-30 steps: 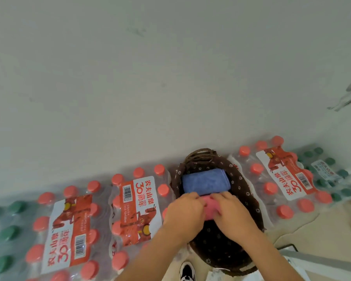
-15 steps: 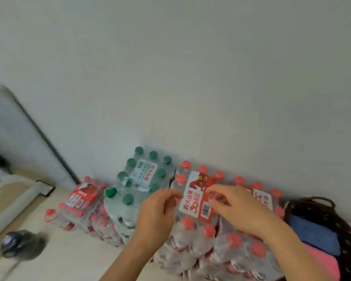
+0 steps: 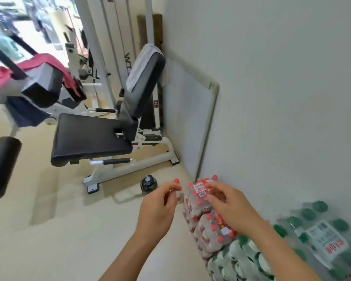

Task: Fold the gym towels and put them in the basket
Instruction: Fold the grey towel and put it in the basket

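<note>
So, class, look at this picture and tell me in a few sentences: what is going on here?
A person in a gym has the left hand and right hand raised, both empty. A grey towel hangs unfolded over a seat's backrest and a red towel is draped over a machine pad. The basket is out of view. Packs of bottled water sit by the wall.

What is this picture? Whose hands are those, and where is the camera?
Those are a person's two bare hands, not a robot. The camera sits on their head, looking forward and down. The left hand and right hand are loosely curled and hold nothing. It's a gym: a grey towel hangs over the bench backrest, and a red towel drapes another machine. Packs of water bottles sit on the floor by the wall.
</note>
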A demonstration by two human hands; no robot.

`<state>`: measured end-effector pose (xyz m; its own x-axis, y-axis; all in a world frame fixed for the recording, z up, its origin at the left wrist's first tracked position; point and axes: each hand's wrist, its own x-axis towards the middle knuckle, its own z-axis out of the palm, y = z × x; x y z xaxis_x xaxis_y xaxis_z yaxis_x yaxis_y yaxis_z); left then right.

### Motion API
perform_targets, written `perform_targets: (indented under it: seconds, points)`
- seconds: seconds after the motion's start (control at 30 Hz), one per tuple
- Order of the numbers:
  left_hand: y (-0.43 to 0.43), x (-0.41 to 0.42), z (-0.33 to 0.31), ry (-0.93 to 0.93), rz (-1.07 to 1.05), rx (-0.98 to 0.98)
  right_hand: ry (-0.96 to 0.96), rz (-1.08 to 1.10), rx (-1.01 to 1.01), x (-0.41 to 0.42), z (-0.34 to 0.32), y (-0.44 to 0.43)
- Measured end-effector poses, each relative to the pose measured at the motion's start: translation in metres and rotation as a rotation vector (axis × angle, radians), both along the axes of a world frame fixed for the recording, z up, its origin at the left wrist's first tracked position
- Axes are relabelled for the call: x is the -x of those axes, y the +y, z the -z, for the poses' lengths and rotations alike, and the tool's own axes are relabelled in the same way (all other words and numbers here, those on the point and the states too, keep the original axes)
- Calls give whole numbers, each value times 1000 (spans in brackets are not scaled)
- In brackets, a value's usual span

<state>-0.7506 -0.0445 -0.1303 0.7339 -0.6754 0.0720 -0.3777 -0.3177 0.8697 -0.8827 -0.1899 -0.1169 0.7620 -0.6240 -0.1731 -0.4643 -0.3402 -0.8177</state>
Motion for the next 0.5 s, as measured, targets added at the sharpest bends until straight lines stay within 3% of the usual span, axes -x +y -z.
perform_targets:
  seconds: [0.17,0.3,0.5]
  points:
    - [16,-67,5,-108,-212,-84,-89,-59,-235,-98,19,-17]
    - [-7,-125,3,-59,-353,-92,-174,-27,-418,-170,26,-52]
    - [-97,-223,-23,-32,-411,-58,-237,-13,-469,-268,13,-142]
